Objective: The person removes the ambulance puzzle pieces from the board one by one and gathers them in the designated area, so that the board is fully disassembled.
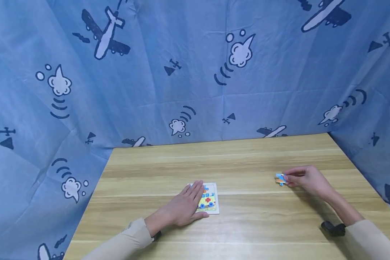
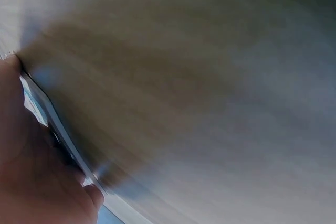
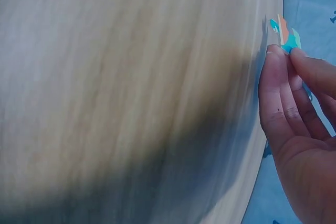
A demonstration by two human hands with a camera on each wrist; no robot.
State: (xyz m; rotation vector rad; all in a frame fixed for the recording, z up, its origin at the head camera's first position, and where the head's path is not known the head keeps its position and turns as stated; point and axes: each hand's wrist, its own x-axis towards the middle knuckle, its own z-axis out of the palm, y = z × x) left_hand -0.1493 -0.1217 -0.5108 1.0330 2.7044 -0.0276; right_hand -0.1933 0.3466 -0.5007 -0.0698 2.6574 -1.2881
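Nearest is a wooden table [image 1: 247, 216] with pale lengthwise grain, taking up the lower half of the head view. On it there is one puzzle board [image 1: 211, 202], white-framed, showing a cartoon ambulance. The left hand [image 1: 183, 207] lies flat on the board's left part with fingers straight, covering some of it (the left wrist view shows only a blurred edge of the board [image 2: 47, 116] under the palm). Well apart to the right, the right hand [image 1: 307, 179] pinches one loose puzzle piece [image 1: 280, 178], blue and orange, between fingertips [image 3: 275, 56]; whether it touches the table cannot be told. Behind, blue fabric [image 1: 195, 72] printed with aeroplanes and clouds walls in three sides.
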